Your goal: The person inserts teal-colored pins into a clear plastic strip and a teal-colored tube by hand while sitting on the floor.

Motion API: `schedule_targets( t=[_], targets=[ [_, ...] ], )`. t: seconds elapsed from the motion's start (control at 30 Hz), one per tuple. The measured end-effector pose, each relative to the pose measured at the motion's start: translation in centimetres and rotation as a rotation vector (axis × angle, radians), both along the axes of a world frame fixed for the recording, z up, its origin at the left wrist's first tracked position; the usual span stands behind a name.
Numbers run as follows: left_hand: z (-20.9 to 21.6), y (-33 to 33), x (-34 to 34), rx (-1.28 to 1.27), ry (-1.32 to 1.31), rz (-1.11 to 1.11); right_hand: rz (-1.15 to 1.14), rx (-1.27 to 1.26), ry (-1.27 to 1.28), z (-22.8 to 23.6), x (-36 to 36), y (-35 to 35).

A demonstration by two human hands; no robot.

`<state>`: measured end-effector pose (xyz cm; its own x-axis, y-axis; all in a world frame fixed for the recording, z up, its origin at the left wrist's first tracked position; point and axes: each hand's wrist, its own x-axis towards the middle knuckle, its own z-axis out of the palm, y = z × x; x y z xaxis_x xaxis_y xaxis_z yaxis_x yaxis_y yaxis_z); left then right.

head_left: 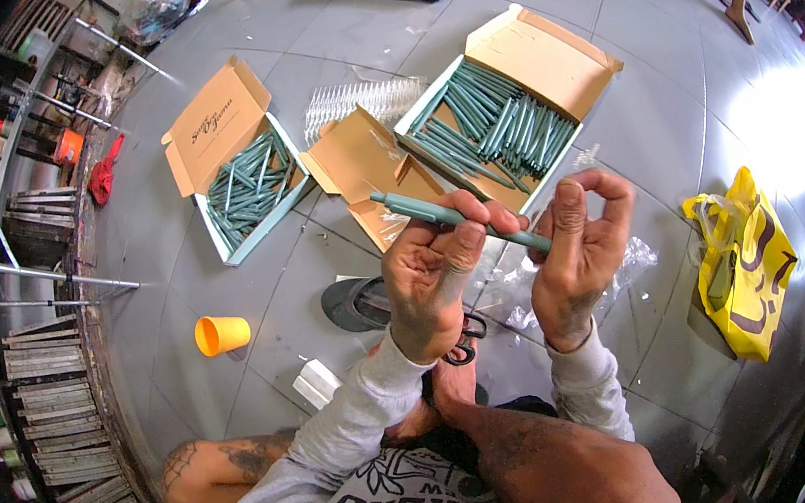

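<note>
A teal click pen (442, 213) with a clip lies nearly level across my hands. My left hand (429, 280) grips it around the barrel, thumb on the near side and fingers behind. The pen's right end meets my right hand (576, 273), whose thumb and index finger are pinched together above it. Whatever sits in that pinch is too small to make out. Just beyond the hands stands an open cardboard box (546, 63) filled with teal pens (508, 129). A smaller open box (216, 133) of loose teal pen pieces (250, 183) is to the left.
Between the boxes lie an opened cardboard piece (345, 149) and clear plastic strips (361, 101). Black-handled scissors (467, 340) and a dark sandal (351, 303) are near my foot. An orange cup (222, 336) stands left, a yellow bag (748, 264) right. Metal racks (68, 278) line the left.
</note>
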<state>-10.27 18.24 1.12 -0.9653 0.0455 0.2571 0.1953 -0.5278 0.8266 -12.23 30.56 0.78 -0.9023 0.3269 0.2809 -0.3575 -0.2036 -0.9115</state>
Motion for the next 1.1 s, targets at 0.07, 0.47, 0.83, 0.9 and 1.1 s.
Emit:
schedule_targets(
  t=[0.07,0.47,0.83,0.9,1.1],
  targets=[
    [0.2,-1.3,-0.4,-0.122,0.061,-0.046,0.082,-0.162,-0.197,0.5,0.9,-0.9],
    [-0.5,-2.4,0.3,0.113,-0.312,0.349,-0.298,0.616,0.389,-6.1,1.7,-2.8],
    [-2.0,-5.3,2.4,0.193,-0.206,0.165,-0.154,0.275,0.13,-3.3,2.9,-5.2],
    [-1.1,-4.1,3.0,0.13,-0.262,0.335,0.066,0.293,-0.031,-1.8,2.9,-4.8],
    [0.2,-3.6,4.6,-0.168,-0.143,0.522,0.329,0.127,-0.436,-0.1,3.9,-4.1]
  ],
)
